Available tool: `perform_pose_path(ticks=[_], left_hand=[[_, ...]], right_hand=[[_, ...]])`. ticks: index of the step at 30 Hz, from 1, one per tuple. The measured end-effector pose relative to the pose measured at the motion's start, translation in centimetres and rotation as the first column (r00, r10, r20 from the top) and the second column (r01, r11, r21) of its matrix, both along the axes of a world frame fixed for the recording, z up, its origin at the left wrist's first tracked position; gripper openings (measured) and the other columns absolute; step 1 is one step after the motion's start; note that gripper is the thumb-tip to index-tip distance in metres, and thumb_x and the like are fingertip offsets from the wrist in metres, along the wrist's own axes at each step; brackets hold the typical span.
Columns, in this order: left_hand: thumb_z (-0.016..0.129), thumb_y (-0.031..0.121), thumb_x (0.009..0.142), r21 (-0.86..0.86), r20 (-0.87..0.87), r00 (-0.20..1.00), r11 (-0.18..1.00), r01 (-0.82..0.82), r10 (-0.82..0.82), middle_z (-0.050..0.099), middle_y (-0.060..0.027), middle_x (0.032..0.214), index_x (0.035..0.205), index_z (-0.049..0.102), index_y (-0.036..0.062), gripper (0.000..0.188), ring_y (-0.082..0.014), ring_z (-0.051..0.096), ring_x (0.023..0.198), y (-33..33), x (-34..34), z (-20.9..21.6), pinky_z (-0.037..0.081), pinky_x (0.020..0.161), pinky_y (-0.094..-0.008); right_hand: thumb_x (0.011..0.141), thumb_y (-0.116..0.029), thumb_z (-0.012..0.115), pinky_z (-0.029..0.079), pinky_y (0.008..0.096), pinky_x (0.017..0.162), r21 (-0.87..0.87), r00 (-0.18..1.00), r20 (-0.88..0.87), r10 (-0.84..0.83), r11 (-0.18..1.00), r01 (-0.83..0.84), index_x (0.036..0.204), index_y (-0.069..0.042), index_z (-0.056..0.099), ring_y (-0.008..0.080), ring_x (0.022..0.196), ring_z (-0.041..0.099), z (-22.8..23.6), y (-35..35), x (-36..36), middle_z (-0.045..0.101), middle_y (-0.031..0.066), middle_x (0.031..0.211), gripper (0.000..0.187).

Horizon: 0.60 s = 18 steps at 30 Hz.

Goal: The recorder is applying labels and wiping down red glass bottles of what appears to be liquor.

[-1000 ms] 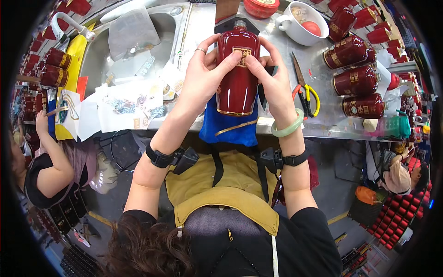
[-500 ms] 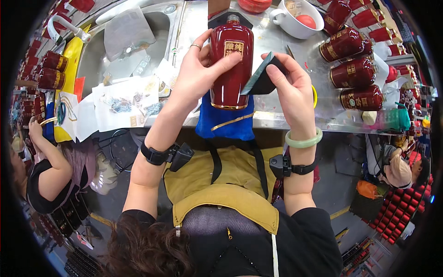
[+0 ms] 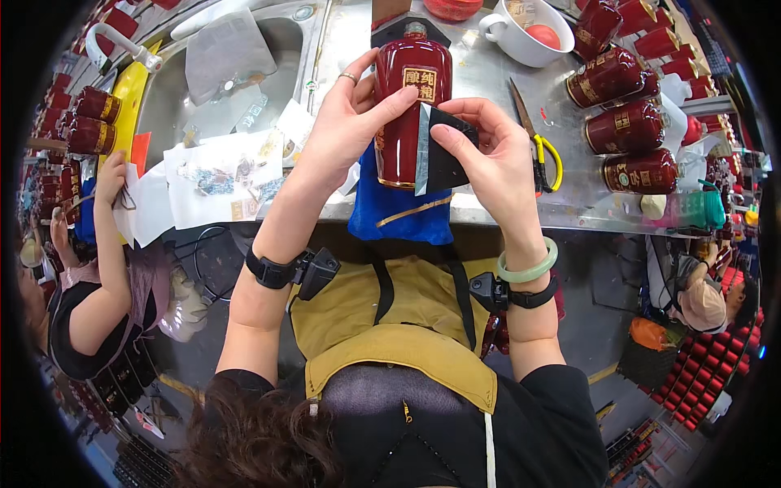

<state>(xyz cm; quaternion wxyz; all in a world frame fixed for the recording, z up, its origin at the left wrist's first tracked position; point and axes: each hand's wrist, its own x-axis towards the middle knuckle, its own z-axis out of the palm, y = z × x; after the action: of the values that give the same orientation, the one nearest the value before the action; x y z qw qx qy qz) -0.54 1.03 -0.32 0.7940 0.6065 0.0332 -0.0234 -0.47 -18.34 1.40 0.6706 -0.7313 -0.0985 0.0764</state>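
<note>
A dark red glossy bottle [image 3: 397, 154] with gold lettering lies with its neck pointing away from me, its base over a blue cloth [image 3: 399, 218]. My left hand [image 3: 346, 122] is closed around its left side, the thumb across the front by the gold label. In my right hand [image 3: 490, 154], between thumb and fingers, is a flat black piece [image 3: 447, 159] with a pale blue edge. That edge rests against or just over the bottle's right side; contact is hard to tell.
Yellow-handled scissors [image 3: 549, 167] lie right of my right hand. A white cup [image 3: 521, 45] stands behind them, and several red bottles [image 3: 622, 128] lie at the right. Left are printed sheets [image 3: 220, 183] and a metal sink [image 3: 159, 122]. A co-worker's hand [image 3: 111, 179] is at far left.
My right hand has moved left and slightly down, turning the black piece so its pale edge stands along the bottle's right side. The scissors are now uncovered. The co-worker's arm has risen.
</note>
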Motion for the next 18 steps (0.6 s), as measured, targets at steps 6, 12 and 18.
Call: perform_pose_path(ticks=[6, 12, 18], left_hand=[[0.079, 0.021, 0.090, 0.004, 0.023, 1.000, 1.000, 0.017, -0.018, 0.062, -0.0170, 0.133, 0.155, 0.023, -0.0054, 0.089, -0.0194, 0.062, 0.120, 0.3, 0.4, -0.3, 0.048, 0.104, -0.0332], [0.078, 0.018, 0.090, -0.009, 0.003, 1.000, 1.000, 0.012, -0.012, 0.063, -0.0179, 0.130, 0.154, 0.024, -0.0048, 0.087, -0.0212, 0.063, 0.119, 0.8, 0.1, -0.1, 0.051, 0.102, -0.0352], [0.078, 0.017, 0.089, -0.046, 0.063, 0.998, 0.999, -0.005, 0.008, 0.063, -0.0170, 0.129, 0.156, 0.025, -0.0003, 0.087, -0.0217, 0.062, 0.116, -1.5, 0.7, -1.9, 0.051, 0.099, -0.0364]], right_hand=[[0.088, -0.010, 0.077, 0.053, 0.0253, 0.080, 0.023, 1.000, -0.022, -0.001, 1.000, 0.001, 0.110, 0.001, 0.070, 0.0099, 0.089, 0.066, 0.2, 0.2, 0.3, 0.073, 0.0077, 0.097, 0.026], [0.088, -0.008, 0.076, 0.053, 0.0252, 0.081, -0.027, 1.000, 0.010, 0.007, 1.000, -0.007, 0.109, 0.002, 0.070, 0.0104, 0.090, 0.066, 0.3, 0.7, 0.3, 0.073, 0.0084, 0.100, 0.024], [0.092, -0.001, 0.071, 0.051, 0.0240, 0.082, -0.075, 1.000, 0.016, -0.017, 0.997, 0.018, 0.111, 0.006, 0.066, 0.0092, 0.091, 0.063, 0.9, -0.6, -0.4, 0.069, 0.0047, 0.101, 0.021]])
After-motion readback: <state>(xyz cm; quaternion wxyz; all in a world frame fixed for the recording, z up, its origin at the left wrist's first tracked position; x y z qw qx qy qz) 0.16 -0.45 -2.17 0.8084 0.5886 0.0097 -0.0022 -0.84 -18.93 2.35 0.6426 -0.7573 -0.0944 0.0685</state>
